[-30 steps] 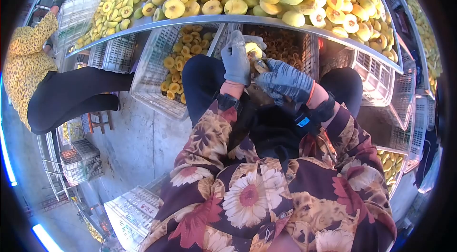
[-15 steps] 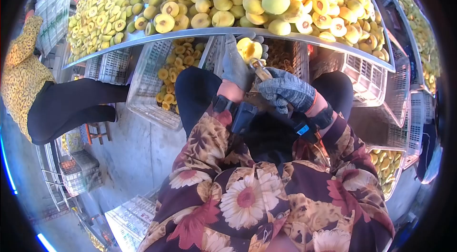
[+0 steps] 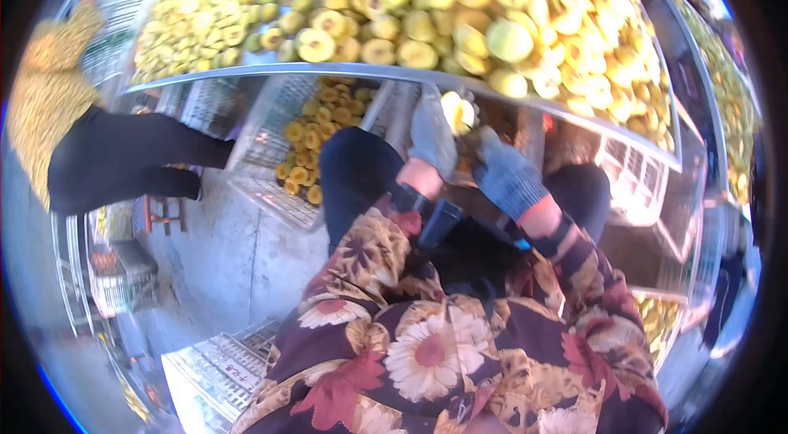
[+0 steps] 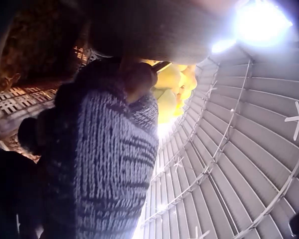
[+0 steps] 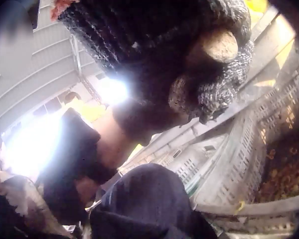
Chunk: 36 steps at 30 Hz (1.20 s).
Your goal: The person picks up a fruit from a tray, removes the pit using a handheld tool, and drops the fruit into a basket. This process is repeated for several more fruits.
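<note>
In the head view, my gloved left hand [image 3: 433, 134] holds a cut yellow fruit [image 3: 458, 112] between thumb and fingers, near the metal table's edge. Close by on the right is my gloved right hand [image 3: 509, 175], its back toward the head camera. Its curled fingers grip a wooden handle [image 5: 220, 46], whose end shows in the right wrist view. The left wrist view shows the striped right glove [image 4: 114, 159] around the handle [image 4: 140, 82]. Blur and the hands hide the tool's working end, so contact with the fruit cannot be told.
Halved yellow fruits [image 3: 410, 24] cover the metal-edged table [image 3: 328, 69]. Beneath it are a crate of fruit pieces [image 3: 271, 188] and one of brown scraps [image 5: 289, 164]. More crates [image 3: 632, 163] stand right; a person in dark trousers [image 3: 131, 159] bends at the left.
The head view has shifted. The right hand has turned its back upward, and the tool, seen against the fruit half a second ago, is now mostly hidden. The left hand still holds the fruit.
</note>
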Each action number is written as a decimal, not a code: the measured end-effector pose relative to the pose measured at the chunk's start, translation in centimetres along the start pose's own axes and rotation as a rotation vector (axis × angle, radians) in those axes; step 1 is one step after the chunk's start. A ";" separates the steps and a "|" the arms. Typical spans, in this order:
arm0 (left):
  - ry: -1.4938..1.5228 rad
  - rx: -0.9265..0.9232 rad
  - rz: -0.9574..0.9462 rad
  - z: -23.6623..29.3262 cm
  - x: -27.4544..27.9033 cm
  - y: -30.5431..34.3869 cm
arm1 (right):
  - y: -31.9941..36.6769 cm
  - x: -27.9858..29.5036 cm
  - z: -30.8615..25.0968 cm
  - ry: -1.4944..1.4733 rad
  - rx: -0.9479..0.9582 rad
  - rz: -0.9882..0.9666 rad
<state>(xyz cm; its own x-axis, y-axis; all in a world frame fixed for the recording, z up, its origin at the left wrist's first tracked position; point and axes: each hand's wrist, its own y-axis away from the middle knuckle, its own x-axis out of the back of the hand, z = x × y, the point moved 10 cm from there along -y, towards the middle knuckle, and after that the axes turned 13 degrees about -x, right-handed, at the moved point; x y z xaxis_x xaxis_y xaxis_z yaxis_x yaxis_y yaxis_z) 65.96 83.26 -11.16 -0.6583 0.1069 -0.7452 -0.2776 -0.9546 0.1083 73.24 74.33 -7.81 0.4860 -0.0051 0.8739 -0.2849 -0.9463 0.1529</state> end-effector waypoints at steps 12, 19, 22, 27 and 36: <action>-1.794 -0.375 0.183 26.5 15.5 -2.6 | -0.3 -4.1 5.5 0.274 -0.187 -0.209; -2.076 -0.473 0.122 27.3 5.8 -15.4 | -0.3 -5.0 1.4 0.260 -0.152 -0.306; -2.319 -0.130 -0.062 22.2 6.5 -21.4 | -0.2 -4.4 1.5 0.183 -0.064 -0.123; -2.580 -0.382 0.079 20.5 4.6 -24.5 | -0.9 -6.2 3.3 0.068 -0.155 -0.197; -1.070 -0.576 -0.136 17.2 0.2 -12.6 | -4.3 0.7 -1.9 -0.874 -0.003 0.048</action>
<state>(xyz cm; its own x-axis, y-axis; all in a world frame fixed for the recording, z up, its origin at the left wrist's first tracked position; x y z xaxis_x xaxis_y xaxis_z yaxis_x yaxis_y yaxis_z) 57.30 100.11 -1.36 -0.9669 0.1310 0.2192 -0.2175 -0.8723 -0.4379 73.25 79.04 -7.00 0.9323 -0.2923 0.2128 -0.3230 -0.9379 0.1267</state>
